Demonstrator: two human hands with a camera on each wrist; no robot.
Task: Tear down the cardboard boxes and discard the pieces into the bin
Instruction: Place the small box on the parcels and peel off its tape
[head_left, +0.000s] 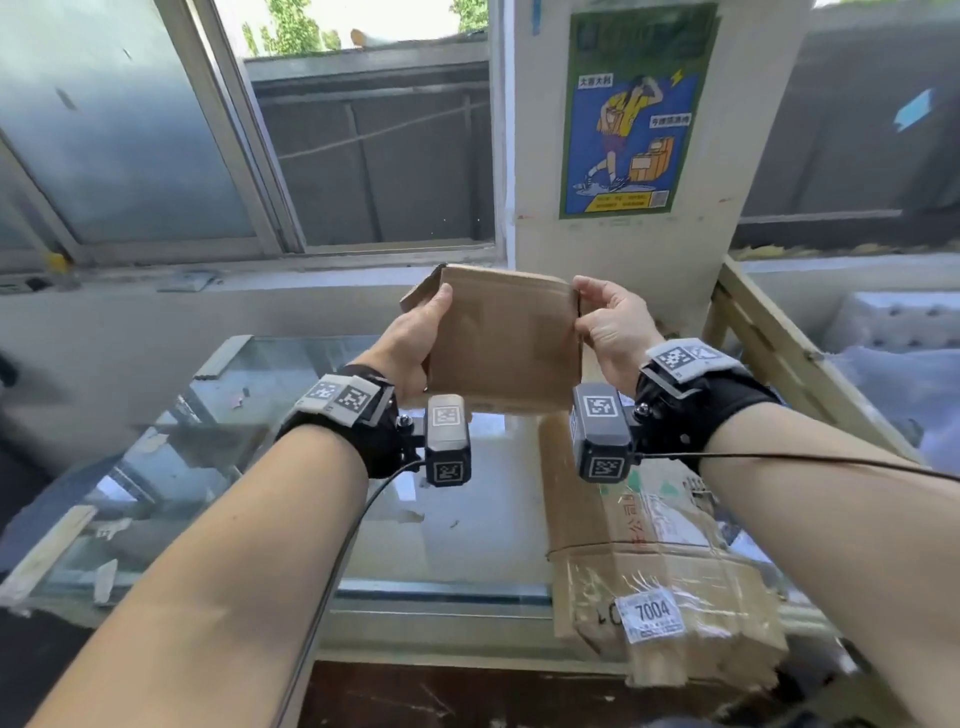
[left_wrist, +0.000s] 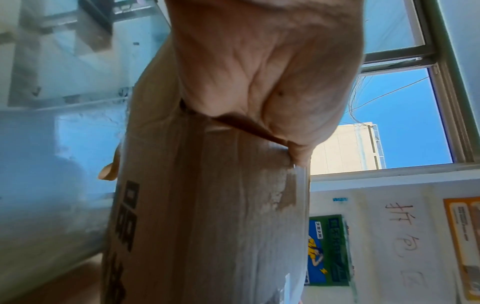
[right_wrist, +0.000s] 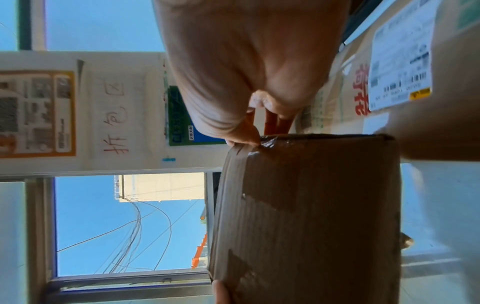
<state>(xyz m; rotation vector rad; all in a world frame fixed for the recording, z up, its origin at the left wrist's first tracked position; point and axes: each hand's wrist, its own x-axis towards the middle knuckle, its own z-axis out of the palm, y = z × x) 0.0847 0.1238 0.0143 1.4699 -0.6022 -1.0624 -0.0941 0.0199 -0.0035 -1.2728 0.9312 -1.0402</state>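
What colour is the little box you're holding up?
Plain brown cardboard box, seen best in the head view.

The right hand (right_wrist: 249, 67) is filling the top of the view, its fingertips (right_wrist: 246, 137) pinching the taped upper corner of a brown cardboard box (right_wrist: 306, 216). Clear tape (right_wrist: 267, 144) is glinting at that corner. Behind the box, a larger carton with a white shipping label (right_wrist: 400, 55) and red print is showing. A green poster (right_wrist: 182, 119), an orange-bordered notice (right_wrist: 36, 113) and an open window (right_wrist: 124, 224) are lying beyond.
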